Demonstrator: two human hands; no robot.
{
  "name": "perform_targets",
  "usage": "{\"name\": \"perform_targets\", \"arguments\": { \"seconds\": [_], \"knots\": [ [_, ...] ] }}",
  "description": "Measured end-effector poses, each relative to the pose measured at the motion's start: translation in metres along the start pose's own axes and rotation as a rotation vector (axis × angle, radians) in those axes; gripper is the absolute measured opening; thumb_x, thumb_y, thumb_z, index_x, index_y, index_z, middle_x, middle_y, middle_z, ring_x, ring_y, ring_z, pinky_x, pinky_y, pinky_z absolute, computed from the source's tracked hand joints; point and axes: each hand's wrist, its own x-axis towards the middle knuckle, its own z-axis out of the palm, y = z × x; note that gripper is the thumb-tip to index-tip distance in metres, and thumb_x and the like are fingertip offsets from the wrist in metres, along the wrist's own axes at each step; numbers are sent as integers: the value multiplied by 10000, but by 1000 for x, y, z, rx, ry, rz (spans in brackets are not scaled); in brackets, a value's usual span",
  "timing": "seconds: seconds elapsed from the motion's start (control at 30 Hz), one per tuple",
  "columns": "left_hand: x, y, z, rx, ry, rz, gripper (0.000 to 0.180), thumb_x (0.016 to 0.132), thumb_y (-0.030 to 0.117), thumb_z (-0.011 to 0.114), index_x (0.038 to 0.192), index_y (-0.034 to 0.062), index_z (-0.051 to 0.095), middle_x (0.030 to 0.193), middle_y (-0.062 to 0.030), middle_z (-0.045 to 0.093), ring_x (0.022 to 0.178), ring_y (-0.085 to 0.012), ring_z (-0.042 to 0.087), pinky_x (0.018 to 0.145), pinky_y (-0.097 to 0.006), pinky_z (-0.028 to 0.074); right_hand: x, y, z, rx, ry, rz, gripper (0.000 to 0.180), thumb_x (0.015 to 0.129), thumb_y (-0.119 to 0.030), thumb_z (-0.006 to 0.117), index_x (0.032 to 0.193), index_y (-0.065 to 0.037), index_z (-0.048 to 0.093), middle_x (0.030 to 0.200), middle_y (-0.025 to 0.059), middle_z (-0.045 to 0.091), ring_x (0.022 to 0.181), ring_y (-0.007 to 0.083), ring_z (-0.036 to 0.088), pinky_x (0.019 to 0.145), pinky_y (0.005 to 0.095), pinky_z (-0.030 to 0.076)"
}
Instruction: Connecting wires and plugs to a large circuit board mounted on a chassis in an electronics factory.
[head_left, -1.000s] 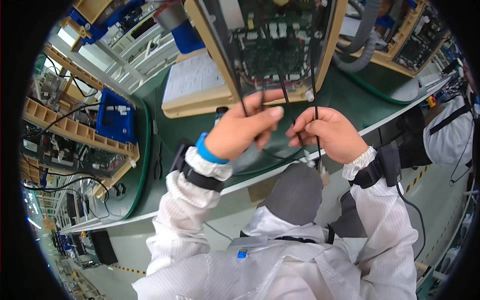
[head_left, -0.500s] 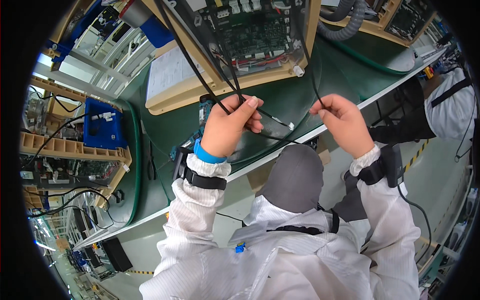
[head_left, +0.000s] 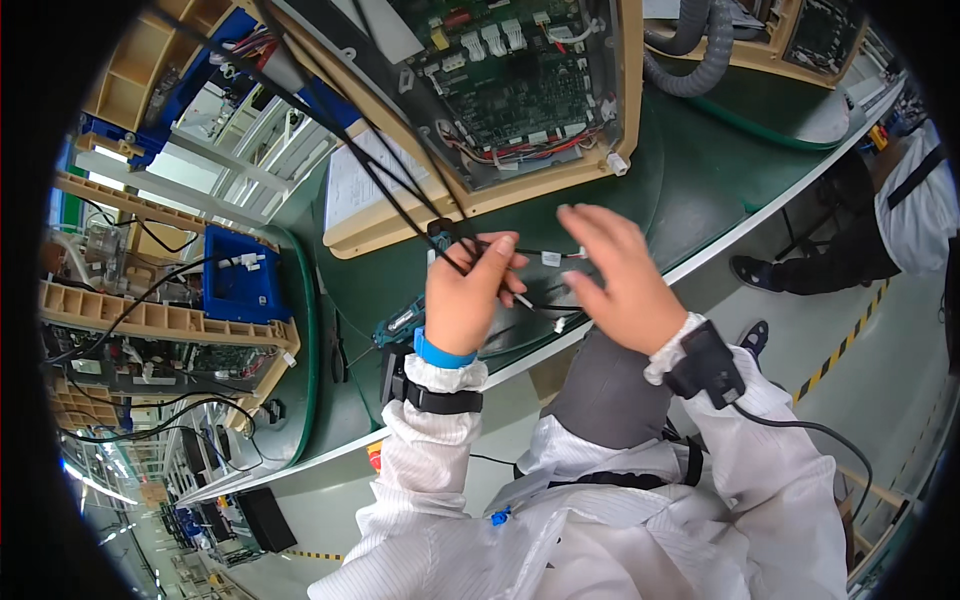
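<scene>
My left hand (head_left: pixel 462 305) is closed around several black cables (head_left: pixel 395 195), which run up and to the left past the open unit. Their ends stick out to the right of my fingers, one with a white label (head_left: pixel 550 259) and one with a small white connector (head_left: pixel 560 325). My right hand (head_left: pixel 622 285) is open just right of these ends, fingers stretched and thumb apart, with nothing in it. Beyond both hands stands the beige-framed unit (head_left: pixel 545 185) with a green circuit board (head_left: pixel 515 95) and bundled wires inside.
A teal power screwdriver (head_left: pixel 402 322) lies on the green worktop (head_left: pixel 690 190), left of my left hand. Papers (head_left: pixel 370 180) rest by the unit. At left are a blue bin (head_left: pixel 240 285) and more beige-framed units. Another person's leg (head_left: pixel 830 258) is at right.
My right hand has let go of a cable and opened, moving left and lower toward the cable ends. My left hand, still gripping cables, has shifted slightly right and down in view.
</scene>
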Motion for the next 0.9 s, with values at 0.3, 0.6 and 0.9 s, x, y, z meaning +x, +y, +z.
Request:
{"name": "perform_targets", "arguments": {
  "seconds": [0.3,0.6,0.9],
  "knots": [
    [-5,-23,-16,4,194,102,187,959,228,669,1017,60,610,808,-48,682,562,-87,553,460,-215,377,-100,25,-5,361,-281,301,363,957,-257,576,1248,-41,601,1245,169,619,1136,344,607,963,421,482],
    [-14,-29,5,-56,257,178,148,975,214,638,975,68,611,808,-51,685,538,-90,543,434,-215,385,-155,13,-27,113,-225,110,541,936,-317,594,1405,-64,497,1456,140,487,1339,343,440,1115,434,372],
    [-39,-17,19,-2,287,190,133,970,188,644,945,60,615,778,-63,689,505,-100,540,411,-226,389,-164,41,-63,232,-448,322,406,908,-281,650,1213,-16,622,1048,175,715,993,331,685,877,402,536]
  ]
}}
